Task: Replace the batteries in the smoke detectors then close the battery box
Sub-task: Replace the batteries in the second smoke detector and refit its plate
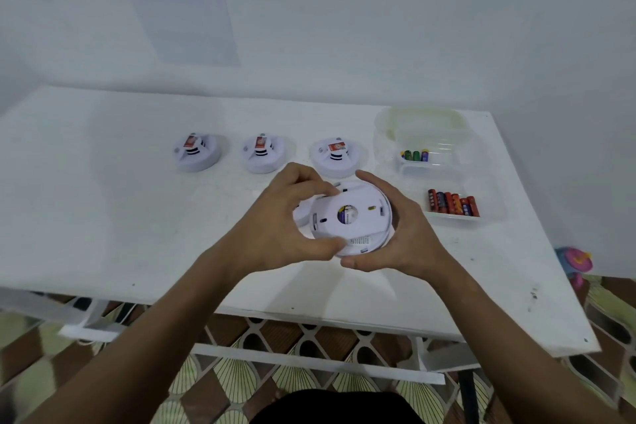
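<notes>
A white round smoke detector (358, 217) is held above the table, its back plate facing me with a round hole in the middle. My left hand (282, 220) grips its left rim and back plate. My right hand (402, 227) curls round its right rim. Three more smoke detectors (198, 153) (263, 153) (335, 157) stand in a row behind, each with a red sticker. A clear battery box (481, 148) at the right holds a few green and blue batteries (414, 155). Its nearer tray (495, 213) holds several red and orange batteries (452, 202).
The white table (103, 217) ends in a front edge close to my arms and a right edge past the box. The box lid (426, 117) leans behind the box. A white wall with a taped paper sheet (186, 3) rises behind. A pink toy (574, 262) lies on the floor at right.
</notes>
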